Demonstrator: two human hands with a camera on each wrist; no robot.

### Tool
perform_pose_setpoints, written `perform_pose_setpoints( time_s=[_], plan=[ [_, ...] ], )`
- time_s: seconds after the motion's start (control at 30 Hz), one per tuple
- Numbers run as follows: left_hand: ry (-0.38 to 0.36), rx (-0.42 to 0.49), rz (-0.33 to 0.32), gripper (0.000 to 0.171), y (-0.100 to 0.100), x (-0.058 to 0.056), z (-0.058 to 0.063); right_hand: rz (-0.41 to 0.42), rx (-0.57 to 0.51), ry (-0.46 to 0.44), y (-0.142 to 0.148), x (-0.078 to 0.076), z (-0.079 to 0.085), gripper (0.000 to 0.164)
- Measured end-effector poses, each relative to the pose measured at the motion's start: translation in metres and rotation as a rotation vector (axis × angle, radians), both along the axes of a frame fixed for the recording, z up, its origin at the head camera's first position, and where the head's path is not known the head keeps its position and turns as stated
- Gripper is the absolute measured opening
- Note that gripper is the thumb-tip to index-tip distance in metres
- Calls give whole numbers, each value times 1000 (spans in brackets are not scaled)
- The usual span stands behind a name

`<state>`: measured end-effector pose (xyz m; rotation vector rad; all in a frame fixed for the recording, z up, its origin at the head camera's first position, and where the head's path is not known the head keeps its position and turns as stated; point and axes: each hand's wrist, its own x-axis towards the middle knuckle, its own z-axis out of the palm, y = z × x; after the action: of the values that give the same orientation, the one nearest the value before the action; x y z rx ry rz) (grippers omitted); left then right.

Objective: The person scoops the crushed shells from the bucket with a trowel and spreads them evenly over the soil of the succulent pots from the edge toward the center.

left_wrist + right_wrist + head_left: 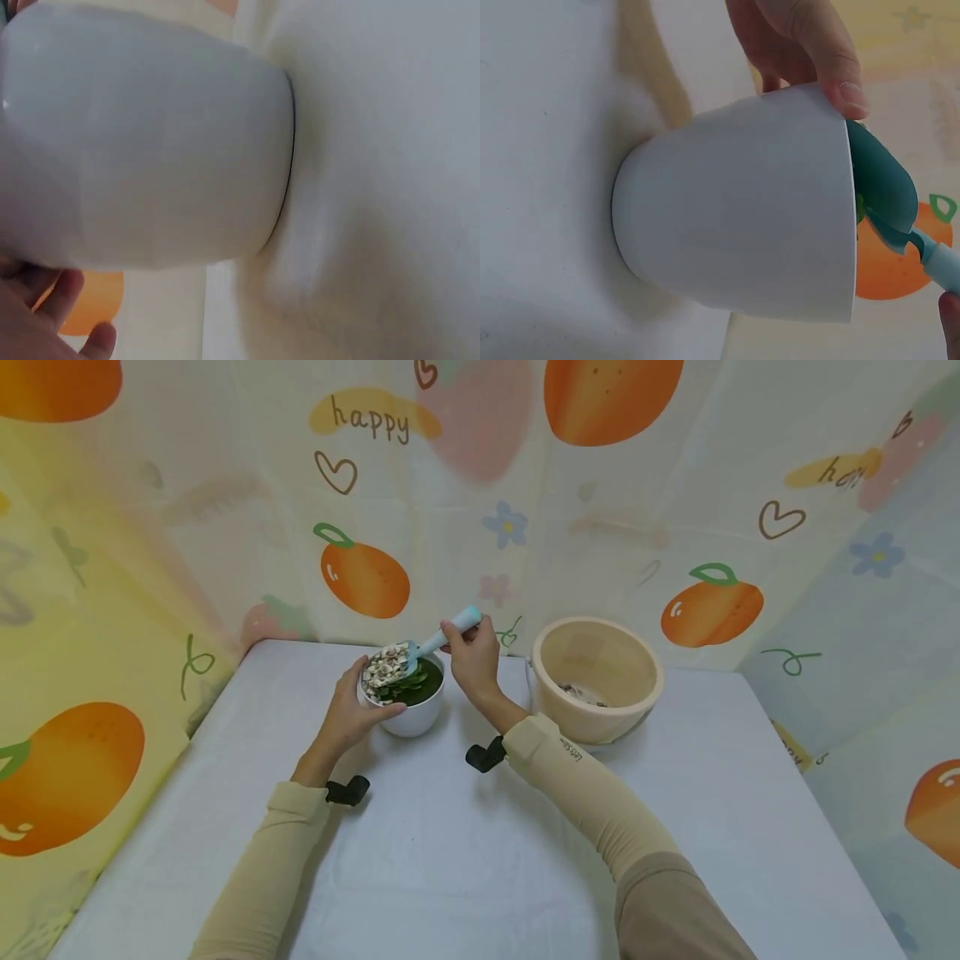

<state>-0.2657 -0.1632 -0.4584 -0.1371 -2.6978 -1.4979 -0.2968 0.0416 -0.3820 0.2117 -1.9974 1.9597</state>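
Observation:
A white flower pot [411, 722] holding a low green plant [405, 687] stands on the table, left of centre in the head view. My left hand [347, 710] grips it at the rim, thumb on the near side and fingers round the left. In my right hand [474, 662] is the pale blue handle of a small trowel [444, 640]. Its teal blade [885, 180] lies low over the pot's opening, as the right wrist view shows. Light and brown stone chips [386, 667] heap on the blade and cover the pot's left part. The pot's wall [150, 135] fills much of the left wrist view.
Right of the white pot stands a larger beige pot [592, 723] with some stone chips [581, 695] at its bottom. A white cloth [450, 860] covers the table. Behind it hangs a fruit-printed curtain [600, 543], close to the table's back edge.

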Motion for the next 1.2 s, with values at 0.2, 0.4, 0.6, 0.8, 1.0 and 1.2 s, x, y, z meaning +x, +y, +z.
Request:
perform_pose_setpoints(
  time_s=[0.2, 0.4, 0.6, 0.8, 1.0, 1.2],
  plan=[
    [52, 13, 53, 111, 7, 7, -1, 3, 12, 28, 0, 1, 1, 30],
    [49, 3, 66, 111, 10, 11, 0, 16, 13, 30, 0, 1, 0, 29],
    [7, -28, 0, 110, -3, 5, 1, 43, 7, 9, 0, 1, 0, 31],
    [-36, -22, -63, 112, -9, -4, 3, 33, -12, 6, 1, 0, 0, 32],
    [-20, -2, -56, 111, -8, -5, 2, 28, 13, 29, 1, 1, 1, 30],
    [-14, 4, -49, 110, -7, -4, 1, 33, 41, 49, 1, 2, 1, 30]
  ],
)
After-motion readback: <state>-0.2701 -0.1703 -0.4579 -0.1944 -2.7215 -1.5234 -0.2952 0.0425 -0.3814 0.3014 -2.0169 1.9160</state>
